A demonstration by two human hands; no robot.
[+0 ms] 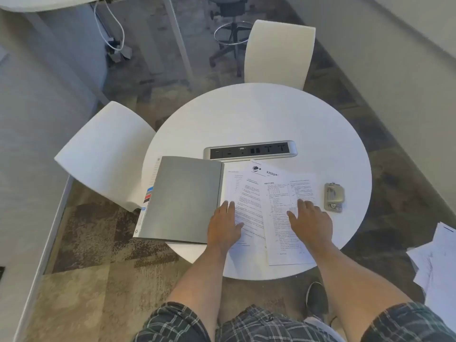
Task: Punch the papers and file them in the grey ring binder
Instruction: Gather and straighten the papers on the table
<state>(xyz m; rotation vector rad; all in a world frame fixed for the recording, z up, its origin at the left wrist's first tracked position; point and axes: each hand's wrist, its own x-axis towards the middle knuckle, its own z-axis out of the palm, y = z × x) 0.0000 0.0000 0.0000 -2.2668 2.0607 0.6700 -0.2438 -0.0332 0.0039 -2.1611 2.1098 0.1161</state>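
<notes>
The grey ring binder [182, 198] lies shut on the left part of the round white table [259, 114], with coloured tabs sticking out at its left edge. Several printed papers [278, 193] lie fanned out loosely to its right. My left hand [225, 228] rests flat, fingers apart, across the binder's right edge and the leftmost sheet. My right hand [309, 222] lies flat with spread fingers on the rightmost sheet. A small metal hole punch [333, 197] stands on the table just right of the papers, apart from my right hand.
A silver socket strip [250, 149] is set into the table behind the papers. Two white chairs [106, 154] [278, 53] stand at the left and far sides. More loose sheets [436, 265] lie low at the right edge of view. A black shoe shows under the table.
</notes>
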